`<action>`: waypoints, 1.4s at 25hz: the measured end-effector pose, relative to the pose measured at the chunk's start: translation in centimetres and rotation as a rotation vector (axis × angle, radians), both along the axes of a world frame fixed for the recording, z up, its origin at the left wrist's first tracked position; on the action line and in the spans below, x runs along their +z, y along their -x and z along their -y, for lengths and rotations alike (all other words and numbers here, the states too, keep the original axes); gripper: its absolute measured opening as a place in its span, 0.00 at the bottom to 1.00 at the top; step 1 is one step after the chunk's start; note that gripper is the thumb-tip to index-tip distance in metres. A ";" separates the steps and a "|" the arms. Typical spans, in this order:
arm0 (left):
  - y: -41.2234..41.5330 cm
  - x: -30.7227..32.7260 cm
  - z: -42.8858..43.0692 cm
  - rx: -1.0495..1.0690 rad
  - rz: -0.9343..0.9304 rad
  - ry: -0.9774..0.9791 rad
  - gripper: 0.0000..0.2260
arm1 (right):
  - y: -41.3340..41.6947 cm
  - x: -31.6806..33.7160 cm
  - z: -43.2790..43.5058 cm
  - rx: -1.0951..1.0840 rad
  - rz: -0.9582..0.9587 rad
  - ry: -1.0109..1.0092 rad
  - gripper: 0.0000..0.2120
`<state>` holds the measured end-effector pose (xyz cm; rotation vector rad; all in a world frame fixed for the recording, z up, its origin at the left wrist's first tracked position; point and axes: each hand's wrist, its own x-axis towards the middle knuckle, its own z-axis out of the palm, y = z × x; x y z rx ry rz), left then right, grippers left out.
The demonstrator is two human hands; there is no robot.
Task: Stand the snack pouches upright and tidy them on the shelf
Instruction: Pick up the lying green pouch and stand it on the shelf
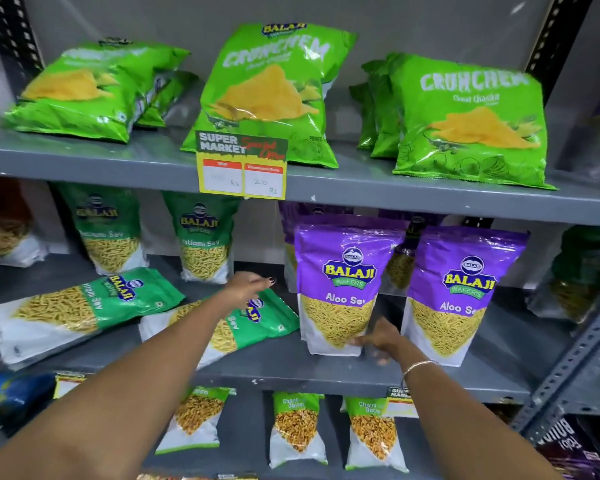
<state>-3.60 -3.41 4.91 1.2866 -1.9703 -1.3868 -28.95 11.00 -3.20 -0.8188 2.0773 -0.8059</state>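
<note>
Middle grey metal shelf (291,370): two green-and-white Ratlami Sev pouches lying flat, near one (271,318), far one (84,306). Left hand (248,285) over near pouch, grip loose, empty. Right hand (378,339) touching base of upright purple-and-white Aloo Sev pouch (343,282), apparently squaring it; grip unclear.

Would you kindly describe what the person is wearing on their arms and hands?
Both forearms are bare, with no sleeves in view. The right wrist carries a thin, pale metallic bangle. The left hand has dark polished nails. The right hand is blurred, so rings or nail colour cannot be told.
</note>
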 end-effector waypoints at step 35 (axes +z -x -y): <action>-23.6 -4.6 6.1 -0.311 -0.014 -0.215 0.34 | -27.0 10.6 9.3 -0.308 0.476 0.595 0.04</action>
